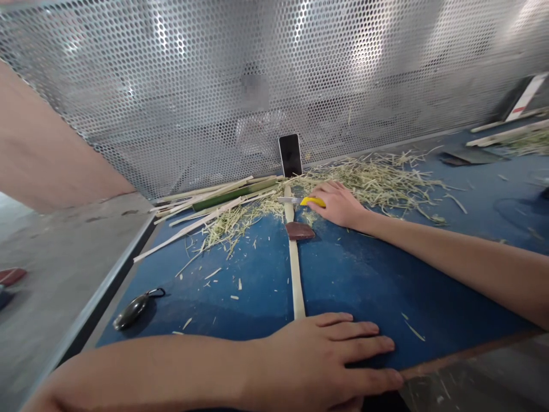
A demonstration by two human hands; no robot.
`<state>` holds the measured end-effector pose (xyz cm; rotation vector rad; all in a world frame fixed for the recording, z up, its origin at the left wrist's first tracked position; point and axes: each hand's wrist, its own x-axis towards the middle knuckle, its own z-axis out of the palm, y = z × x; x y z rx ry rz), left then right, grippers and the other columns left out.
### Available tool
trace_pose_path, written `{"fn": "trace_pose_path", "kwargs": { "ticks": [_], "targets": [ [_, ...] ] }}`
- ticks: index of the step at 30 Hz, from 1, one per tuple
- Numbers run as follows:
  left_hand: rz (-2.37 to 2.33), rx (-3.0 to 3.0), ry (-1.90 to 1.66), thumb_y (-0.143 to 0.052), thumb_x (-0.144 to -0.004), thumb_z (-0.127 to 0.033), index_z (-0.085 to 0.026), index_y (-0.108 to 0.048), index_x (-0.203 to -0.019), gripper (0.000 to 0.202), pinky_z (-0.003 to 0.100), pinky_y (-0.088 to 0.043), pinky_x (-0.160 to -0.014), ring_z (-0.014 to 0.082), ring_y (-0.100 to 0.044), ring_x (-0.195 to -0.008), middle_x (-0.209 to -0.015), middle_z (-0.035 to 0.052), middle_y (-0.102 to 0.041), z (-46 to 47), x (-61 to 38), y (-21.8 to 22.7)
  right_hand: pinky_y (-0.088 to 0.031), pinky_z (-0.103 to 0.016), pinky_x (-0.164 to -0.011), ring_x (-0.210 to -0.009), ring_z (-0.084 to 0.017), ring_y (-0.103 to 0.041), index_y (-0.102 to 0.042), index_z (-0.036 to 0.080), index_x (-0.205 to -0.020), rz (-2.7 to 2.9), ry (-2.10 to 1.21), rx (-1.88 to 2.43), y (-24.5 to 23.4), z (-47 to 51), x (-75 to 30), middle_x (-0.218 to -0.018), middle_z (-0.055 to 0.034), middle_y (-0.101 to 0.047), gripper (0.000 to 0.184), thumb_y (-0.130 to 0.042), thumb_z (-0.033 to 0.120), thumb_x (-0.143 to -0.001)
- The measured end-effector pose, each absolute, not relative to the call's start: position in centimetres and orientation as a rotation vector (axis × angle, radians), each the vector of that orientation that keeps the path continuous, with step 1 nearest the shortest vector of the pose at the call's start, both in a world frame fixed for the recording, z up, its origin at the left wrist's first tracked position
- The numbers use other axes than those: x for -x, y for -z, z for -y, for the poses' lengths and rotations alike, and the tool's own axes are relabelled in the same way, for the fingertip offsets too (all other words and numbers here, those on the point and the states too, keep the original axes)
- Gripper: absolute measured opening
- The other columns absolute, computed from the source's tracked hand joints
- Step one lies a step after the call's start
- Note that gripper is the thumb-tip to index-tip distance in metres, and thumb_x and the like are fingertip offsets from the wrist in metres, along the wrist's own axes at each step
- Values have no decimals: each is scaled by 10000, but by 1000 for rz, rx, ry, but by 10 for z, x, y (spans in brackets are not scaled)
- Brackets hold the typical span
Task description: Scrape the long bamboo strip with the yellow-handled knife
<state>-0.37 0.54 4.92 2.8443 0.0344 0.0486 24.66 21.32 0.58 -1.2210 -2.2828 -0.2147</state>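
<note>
A long pale bamboo strip [297, 280] runs away from me across the blue table top [257, 286]. Its near end disappears under my left hand [317, 357], which lies flat with its fingers stretched to the right. Farther up, my right hand [338, 205] is closed round the yellow handle of a utility knife [313, 201]. The knife's blade points left and crosses the strip near its far end; whether it touches is too small to tell. Between the two hands, a dark reddish-brown piece [300, 230], like a scrap of leather, sits on the strip.
Thin bamboo shavings [377, 180] are heaped behind my right hand. Several split strips and a green bamboo piece [235, 193] lie at the back left. A phone [290, 155] leans on the perforated metal screen [206, 86]. A dark oval object with a loop [132, 312] rests near the left edge.
</note>
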Motion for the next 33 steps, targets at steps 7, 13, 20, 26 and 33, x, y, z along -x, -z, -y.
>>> {"fn": "trace_pose_path", "kwargs": {
  "ticks": [7,13,20,26,33],
  "targets": [
    [-50,-2832,-52,-465,-1117,-319,-193,-569,-1618,527,394,-369,-1328,214,-365,-1643,-1746,67,-443,-5,2,-47,-409,-543,-1225,-1418,-310,-597,-617,254,-1563,2610,90,537,-20,-183,-228,-1534,-107,-672,484,-534,400,-1110],
    [-31,-2834,-43,-422,-1139,-323,-175,-557,-1625,526,391,-327,-1349,211,-338,-1654,-1758,72,-421,-6,2,-49,-427,-471,-1253,-1492,-239,-567,-620,332,-1575,2690,-151,425,-14,-185,-224,-1582,-22,-642,472,-498,266,-1123],
    [-55,-2829,-28,-472,-1114,-318,-204,-559,-1630,535,389,-360,-1333,215,-350,-1649,-1753,59,-429,-6,3,-51,-465,-522,-1246,-1442,-276,-618,-670,290,-1533,2524,-158,773,-2,-197,-228,-1544,-50,-669,467,-496,254,-1100],
    [-39,-2834,-43,-437,-1131,-339,-182,-554,-1630,536,374,-305,-1355,208,-327,-1658,-1760,63,-417,-6,2,-51,-430,-479,-1283,-1480,-245,-586,-650,321,-1550,2585,-229,632,-6,-193,-228,-1555,-7,-662,468,-498,282,-1109],
    [-50,-2836,-25,-398,-1139,-353,-191,-551,-1631,540,363,-274,-1365,197,-321,-1660,-1764,49,-410,-5,2,-52,-328,-512,-1350,-1579,-254,-467,-563,332,-1625,2612,-355,752,0,-202,-229,-1678,11,-523,509,-484,381,-1124]
  ]
}}
